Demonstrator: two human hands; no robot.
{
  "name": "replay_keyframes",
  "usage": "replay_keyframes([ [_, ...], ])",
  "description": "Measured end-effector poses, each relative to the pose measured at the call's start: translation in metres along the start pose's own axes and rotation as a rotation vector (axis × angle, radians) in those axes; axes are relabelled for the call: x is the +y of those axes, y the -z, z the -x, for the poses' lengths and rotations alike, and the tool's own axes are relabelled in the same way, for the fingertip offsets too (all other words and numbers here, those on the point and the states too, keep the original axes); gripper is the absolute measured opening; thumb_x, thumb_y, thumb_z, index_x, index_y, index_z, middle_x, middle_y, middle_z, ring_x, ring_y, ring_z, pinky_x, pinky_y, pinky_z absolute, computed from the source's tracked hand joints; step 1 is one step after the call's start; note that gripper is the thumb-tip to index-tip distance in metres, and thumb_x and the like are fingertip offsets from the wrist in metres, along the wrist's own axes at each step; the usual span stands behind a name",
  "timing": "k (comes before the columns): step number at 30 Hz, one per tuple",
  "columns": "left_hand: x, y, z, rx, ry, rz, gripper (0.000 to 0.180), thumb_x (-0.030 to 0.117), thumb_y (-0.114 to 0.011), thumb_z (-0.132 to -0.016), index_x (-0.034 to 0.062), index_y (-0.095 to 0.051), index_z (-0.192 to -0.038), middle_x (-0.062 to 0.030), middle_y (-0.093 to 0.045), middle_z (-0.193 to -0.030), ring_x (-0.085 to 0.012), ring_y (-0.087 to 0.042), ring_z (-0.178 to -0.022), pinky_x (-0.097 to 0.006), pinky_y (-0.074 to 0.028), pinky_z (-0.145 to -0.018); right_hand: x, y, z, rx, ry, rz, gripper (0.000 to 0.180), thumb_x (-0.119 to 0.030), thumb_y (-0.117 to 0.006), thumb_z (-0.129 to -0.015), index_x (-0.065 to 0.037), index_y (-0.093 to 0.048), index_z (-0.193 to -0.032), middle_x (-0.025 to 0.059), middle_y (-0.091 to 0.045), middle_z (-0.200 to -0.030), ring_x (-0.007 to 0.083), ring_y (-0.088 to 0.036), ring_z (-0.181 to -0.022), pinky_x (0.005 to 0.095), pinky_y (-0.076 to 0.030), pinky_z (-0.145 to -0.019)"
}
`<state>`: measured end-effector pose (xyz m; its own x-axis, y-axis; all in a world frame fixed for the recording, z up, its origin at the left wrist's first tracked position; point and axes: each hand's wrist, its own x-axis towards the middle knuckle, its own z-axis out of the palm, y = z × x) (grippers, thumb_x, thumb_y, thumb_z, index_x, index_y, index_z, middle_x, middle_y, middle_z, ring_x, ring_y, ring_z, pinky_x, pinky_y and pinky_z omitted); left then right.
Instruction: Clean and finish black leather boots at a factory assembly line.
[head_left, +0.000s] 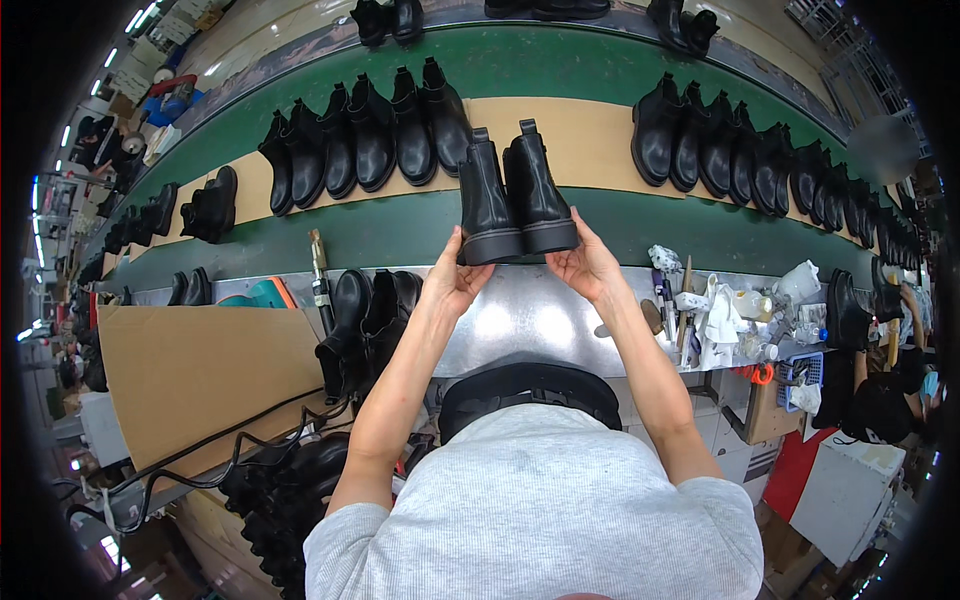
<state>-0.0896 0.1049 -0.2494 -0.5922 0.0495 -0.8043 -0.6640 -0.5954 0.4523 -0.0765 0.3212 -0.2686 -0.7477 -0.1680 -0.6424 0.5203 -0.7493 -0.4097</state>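
Two black ankle boots stand side by side in front of me, heels toward me and pull tabs up. My left hand grips the left boot at the side of its heel and sole. The right boot is held the same way by my right hand, thumb along its outer side. Their toes are hidden behind the shafts. Both boots are over the near edge of the green conveyor belt, close to a strip of brown cardboard.
Rows of black boots line the belt, one group to the left, another to the right. Below my hands is a shiny metal worktop. Pens, brushes, white cloth and bottles crowd its right side. A cardboard sheet and more boots stand left.
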Motion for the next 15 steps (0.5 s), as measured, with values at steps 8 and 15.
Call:
replay_keyframes([
  [8, -0.036, 0.016, 0.024, -0.428, 0.144, 0.277, 0.051, 0.047, -0.042, -0.091, 0.0134, -0.050, -0.129, -0.0096, -0.051, -0.131, -0.0279, -0.048, -0.119, -0.049, -0.035, -0.100, 0.054, 0.061, 0.006, -0.364, -0.007, 0.075, 0.042, -0.033, -0.056, -0.091, -0.008, -0.053, -0.123, 0.0041, -0.060, -0.119, 0.0165, -0.057, -0.110, 0.0355, -0.045, -0.092],
  [15, -0.050, 0.049, 0.037, -0.189, 0.209, 0.250, 0.061, 0.047, -0.045, -0.088, -0.0033, -0.048, -0.122, -0.0219, -0.055, -0.115, -0.0338, -0.054, -0.102, -0.042, -0.046, -0.088, 0.041, 0.124, 0.076, 0.231, 0.313, 1.079, 0.036, -0.019, -0.059, -0.087, 0.003, -0.059, -0.115, 0.0099, -0.066, -0.105, 0.0176, -0.062, -0.093, 0.0322, -0.048, -0.083],
])
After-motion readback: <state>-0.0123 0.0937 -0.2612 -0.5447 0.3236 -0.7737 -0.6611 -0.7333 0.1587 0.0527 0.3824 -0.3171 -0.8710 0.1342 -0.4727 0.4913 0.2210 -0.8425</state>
